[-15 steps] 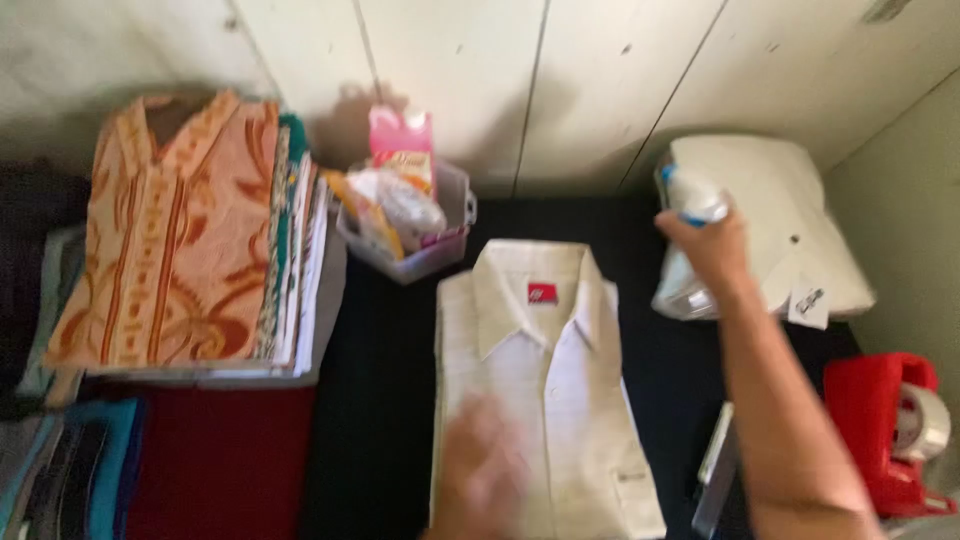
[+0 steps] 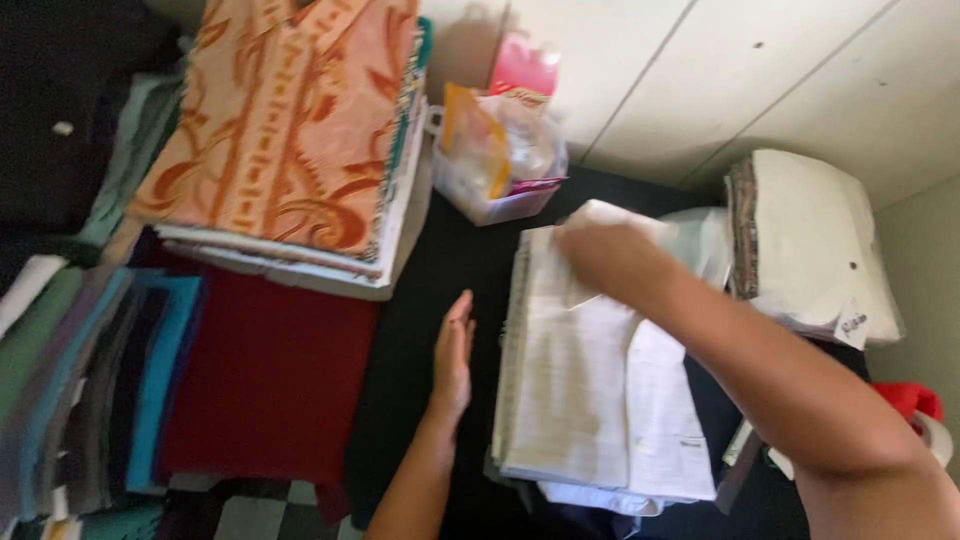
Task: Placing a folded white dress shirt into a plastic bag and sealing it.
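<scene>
A folded cream shirt lies on a black cloth surface in the middle of the head view. My right hand reaches across it from the lower right and grips the shirt's upper edge near the collar. My left hand lies flat with fingers straight on the black cloth, just left of the shirt's side edge and holding nothing.
A stack of folded clothes topped by an orange patterned shirt stands at upper left. A clear tub of packets sits behind. Folded white garments lie at right, a red tape dispenser at far right, coloured fabrics at left.
The view has shifted. My right hand no longer holds a spray bottle over the white pile; it has come down onto the shirt's top edge. My left hand moved off the shirt onto the cloth.
</scene>
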